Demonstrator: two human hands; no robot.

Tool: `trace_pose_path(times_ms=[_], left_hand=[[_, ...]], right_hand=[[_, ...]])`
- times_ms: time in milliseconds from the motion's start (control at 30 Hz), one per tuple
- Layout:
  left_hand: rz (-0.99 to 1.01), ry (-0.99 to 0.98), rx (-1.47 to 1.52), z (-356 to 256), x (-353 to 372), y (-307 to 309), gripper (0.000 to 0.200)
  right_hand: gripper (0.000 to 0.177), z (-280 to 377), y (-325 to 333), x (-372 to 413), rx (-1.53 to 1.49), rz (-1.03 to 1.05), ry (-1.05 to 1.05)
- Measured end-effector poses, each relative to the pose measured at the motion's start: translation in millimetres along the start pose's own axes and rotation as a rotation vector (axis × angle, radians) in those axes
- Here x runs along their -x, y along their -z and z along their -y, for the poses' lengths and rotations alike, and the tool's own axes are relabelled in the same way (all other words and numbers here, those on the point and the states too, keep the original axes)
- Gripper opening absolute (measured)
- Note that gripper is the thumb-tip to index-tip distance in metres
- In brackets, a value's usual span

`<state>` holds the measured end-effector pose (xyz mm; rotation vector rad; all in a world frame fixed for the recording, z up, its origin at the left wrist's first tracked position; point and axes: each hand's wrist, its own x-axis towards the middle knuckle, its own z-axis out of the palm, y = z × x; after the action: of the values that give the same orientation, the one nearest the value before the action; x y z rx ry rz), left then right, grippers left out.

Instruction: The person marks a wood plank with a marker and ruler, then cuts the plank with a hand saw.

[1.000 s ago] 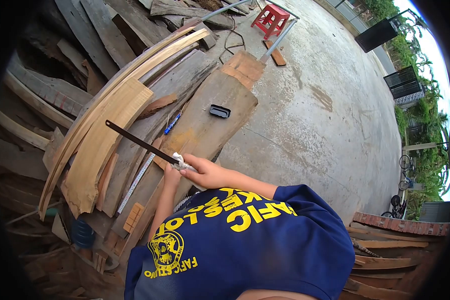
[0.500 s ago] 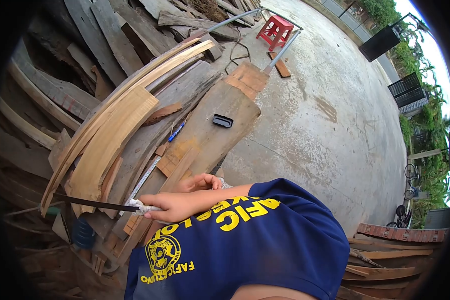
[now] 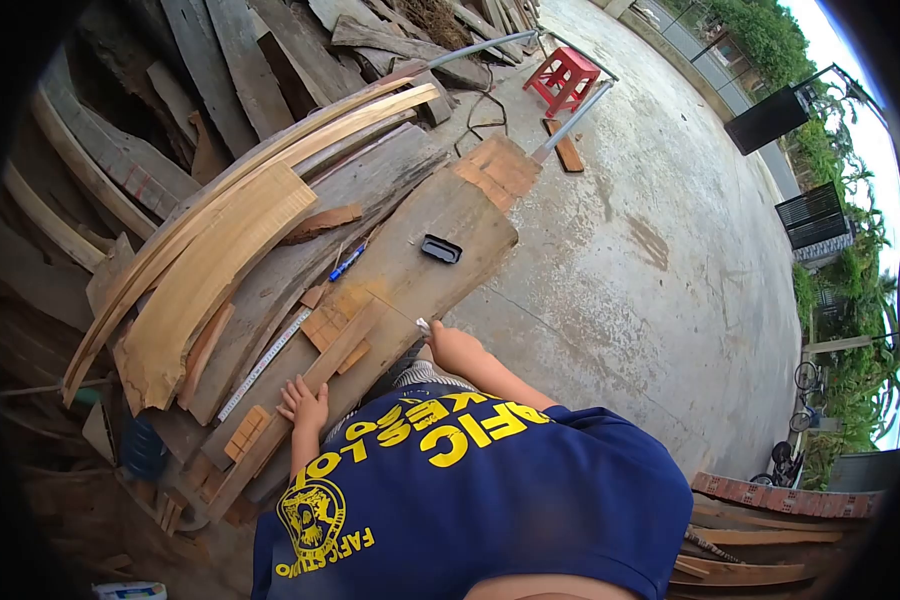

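My left hand [image 3: 305, 403] lies with spread fingers on a narrow wooden strip [image 3: 348, 343], pressing its near part. My right hand [image 3: 457, 350] is closed around the white-wrapped grip [image 3: 424, 326] of a long, thin blade. Only a faint thin line of the blade [image 3: 390, 305] shows, nearly edge-on over the board. Under the strip are small light-brown wood pieces with dark lines [image 3: 322, 327]. A similar grooved block [image 3: 249, 433] sits left of my left hand. Beside the strip lies a white measuring scale [image 3: 263, 362].
The wide worn board [image 3: 460, 215] bears a black tray [image 3: 441, 249] and a blue pen [image 3: 348, 262]. Curved pale planks [image 3: 220, 255] are stacked to the left, with old timber [image 3: 210, 60] behind. A red stool [image 3: 561, 78] stands on the concrete floor [image 3: 660, 300].
The blade in my right hand has swung from the far left to the right, over the board. My left hand has moved left and down onto the wooden strip.
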<state>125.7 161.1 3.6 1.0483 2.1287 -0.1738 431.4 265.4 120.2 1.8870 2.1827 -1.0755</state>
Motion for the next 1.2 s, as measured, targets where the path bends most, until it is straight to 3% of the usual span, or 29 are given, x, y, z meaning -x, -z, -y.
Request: trace_pose_path(times_ms=[67, 100, 400, 667, 800, 1033, 1200], left_hand=[[-0.189, -0.145, -0.056, 15, -8, -18, 0.077], [-0.19, -0.137, -0.054, 16, -8, -19, 0.077], [-0.083, -0.124, -0.182, 3, 2, 7, 0.08], [-0.149, -0.133, -0.149, 9, -11, -2, 0.061], [-0.07, -0.129, -0.148, 8, -16, 5, 0.054], [0.008, -0.12, -0.143, 11, -20, 9, 0.06], [0.038, -0.135, -0.094, 11, -21, 13, 0.069]], right_hand=[[0.03, -14, -5, 2, 0.037, 0.024, -0.049], [0.03, -16, -4, 3, 0.038, 0.028, -0.059], [0.029, 2, -9, -9, 0.01, 0.046, -0.012], [0.028, 1, -16, -1, 0.039, 0.098, -0.028], [0.026, -7, -37, -12, -0.006, 0.059, -0.033], [0.028, 2, -74, -57, 0.019, 0.069, -0.029], [0.028, -3, -60, -33, 0.072, 0.101, -0.066]])
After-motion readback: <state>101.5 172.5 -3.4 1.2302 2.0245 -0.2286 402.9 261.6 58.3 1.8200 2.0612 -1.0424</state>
